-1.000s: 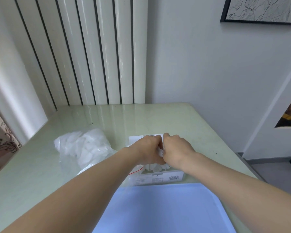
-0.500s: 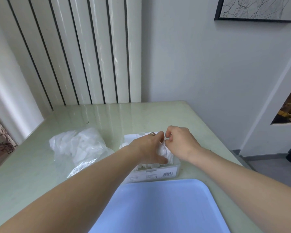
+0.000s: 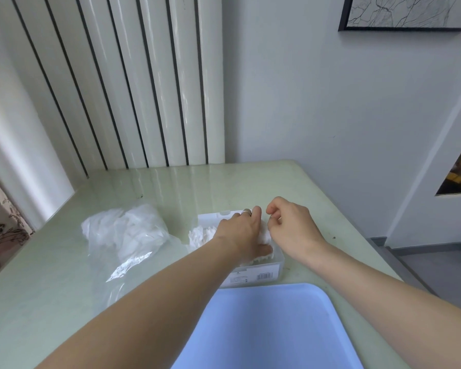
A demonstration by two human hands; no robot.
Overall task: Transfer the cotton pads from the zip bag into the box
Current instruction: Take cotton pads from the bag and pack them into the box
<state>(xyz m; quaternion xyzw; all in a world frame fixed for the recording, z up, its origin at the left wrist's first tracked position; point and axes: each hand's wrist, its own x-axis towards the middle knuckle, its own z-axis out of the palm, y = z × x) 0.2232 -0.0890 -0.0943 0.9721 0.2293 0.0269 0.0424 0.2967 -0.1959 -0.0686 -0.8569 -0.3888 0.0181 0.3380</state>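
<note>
A clear plastic box (image 3: 261,272) with a barcode label stands on the table in front of me, packed with white cotton pads (image 3: 201,235). My left hand (image 3: 240,233), a ring on one finger, lies flat on the pads inside the box and presses down on them. My right hand (image 3: 290,225) hovers just right of the box with its fingers curled and nothing visible in them. The clear zip bag (image 3: 125,235) lies crumpled to the left of the box with several white pads still inside.
A light-blue tray (image 3: 266,326) sits at the near edge of the pale green table (image 3: 51,288). The table's right edge drops to the floor. A ribbed white wall panel stands behind the table.
My hands were pinched together over the box; now they have separated. The left hand has flattened onto the pads and the right has drawn off to the right.
</note>
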